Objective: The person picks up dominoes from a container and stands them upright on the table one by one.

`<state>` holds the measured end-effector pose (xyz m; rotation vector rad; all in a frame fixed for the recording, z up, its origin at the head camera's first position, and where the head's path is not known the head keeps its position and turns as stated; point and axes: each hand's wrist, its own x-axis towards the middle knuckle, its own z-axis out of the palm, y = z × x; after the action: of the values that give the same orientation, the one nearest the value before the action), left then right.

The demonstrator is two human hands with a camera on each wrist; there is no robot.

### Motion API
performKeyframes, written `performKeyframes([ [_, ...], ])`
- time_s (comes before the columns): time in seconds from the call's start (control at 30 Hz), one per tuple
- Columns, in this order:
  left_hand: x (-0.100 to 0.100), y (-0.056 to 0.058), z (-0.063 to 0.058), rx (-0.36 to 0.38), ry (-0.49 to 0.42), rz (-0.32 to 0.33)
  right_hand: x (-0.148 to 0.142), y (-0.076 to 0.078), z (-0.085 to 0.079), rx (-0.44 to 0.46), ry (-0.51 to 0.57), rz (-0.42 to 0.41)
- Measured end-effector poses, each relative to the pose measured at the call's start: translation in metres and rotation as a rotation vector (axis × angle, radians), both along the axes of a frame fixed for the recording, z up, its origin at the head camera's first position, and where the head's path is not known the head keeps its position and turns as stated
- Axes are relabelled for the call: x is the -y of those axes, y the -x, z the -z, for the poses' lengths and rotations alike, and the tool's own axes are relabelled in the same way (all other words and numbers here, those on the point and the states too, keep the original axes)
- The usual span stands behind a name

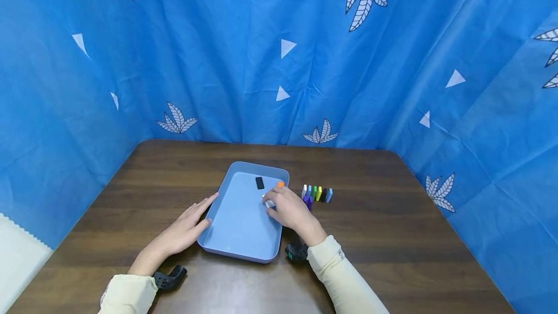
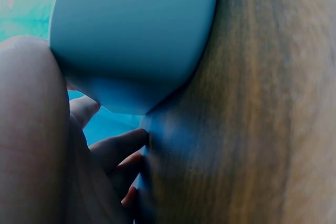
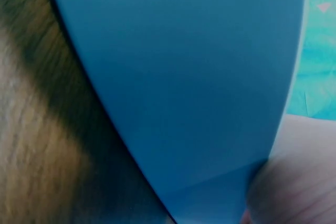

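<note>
A shallow blue tray [image 1: 241, 231] lies on the table between both hands. My left hand [image 1: 185, 227] rests along its left rim, fingers extended and thumb over the edge. In the left wrist view, fingers [image 2: 121, 145] reach along the outside of the tray wall [image 2: 136, 30]. Over the tray's right side, my right hand [image 1: 289, 207] pinches a small white block [image 1: 270, 204] between thumb and fingers, partly hidden. A black block [image 1: 259, 183] and an orange block [image 1: 281, 184] lie near the tray's far end. The tray wall fills most of the right wrist view, hiding those fingertips.
Right of the tray several small blocks stand in a row, among them a green block [image 1: 314, 192], a yellow block [image 1: 319, 193] and a purple block [image 1: 310, 202]. A blue patterned curtain [image 1: 244, 62] hangs behind the brown wooden table [image 1: 392, 236].
</note>
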<state>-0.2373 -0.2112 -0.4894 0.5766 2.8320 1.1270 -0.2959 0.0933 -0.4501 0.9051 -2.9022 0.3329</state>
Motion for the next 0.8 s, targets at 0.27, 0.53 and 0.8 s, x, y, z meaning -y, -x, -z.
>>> performKeyframes([
  [0.27, 0.0021, -0.0009, -0.0018, -0.005, -0.005, 0.014, 0.0028, -0.003, -0.0026, -0.014, -0.009, 0.014],
  [0.53, -0.0004, -0.003, -0.0008, -0.008, -0.009, 0.021, -0.0006, -0.0068, 0.0042, -0.011, -0.023, 0.003],
  [0.8, 0.0006, -0.0019, -0.0006, -0.011, -0.005, 0.001, 0.0007, -0.0037, 0.001, -0.019, -0.026, -0.03],
])
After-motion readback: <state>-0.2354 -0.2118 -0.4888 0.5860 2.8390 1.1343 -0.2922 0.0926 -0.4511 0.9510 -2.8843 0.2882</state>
